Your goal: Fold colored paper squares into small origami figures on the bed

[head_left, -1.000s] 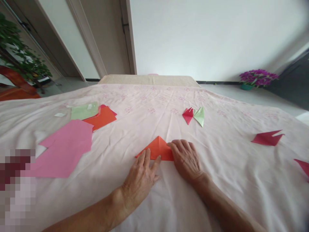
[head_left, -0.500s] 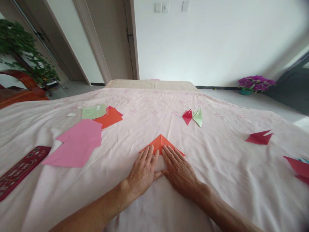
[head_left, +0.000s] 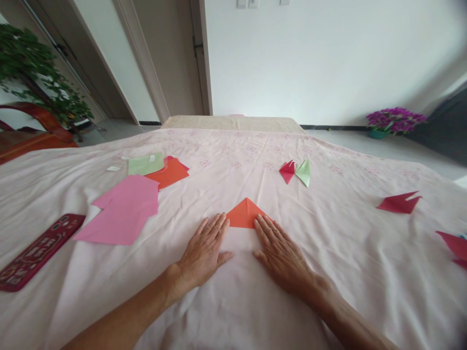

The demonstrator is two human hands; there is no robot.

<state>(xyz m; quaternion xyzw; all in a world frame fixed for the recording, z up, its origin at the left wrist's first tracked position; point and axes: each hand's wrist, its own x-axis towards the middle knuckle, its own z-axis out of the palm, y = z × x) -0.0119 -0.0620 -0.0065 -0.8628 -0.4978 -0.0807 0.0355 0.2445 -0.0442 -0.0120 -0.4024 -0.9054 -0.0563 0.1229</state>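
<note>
A red case (head_left: pixel 42 253) and flat pink sheets (head_left: pixel 120 214) lie leftmost, out of the way. At centre on the surface (head_left: pixel 241 296), the left hand (head_left: pixel 204 253) and right hand (head_left: pixel 284 255) rest on the orange triangle (head_left: pixel 241 216), fingers extended, gripping nothing; it seems folded and creased, but less shaped than the red piece (head_left: pixel 287 172) and green piece (head_left: pixel 303 173) farther right.

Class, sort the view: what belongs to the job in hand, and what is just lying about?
In the job:
orange folded paper
left hand, at its left end
right hand, on its right side

Apparently lying about:
pink sheets, perhaps spare
flat orange sheet, likewise
red folded pieces
light green folded piece
long red patterned object
purple flowers
</note>
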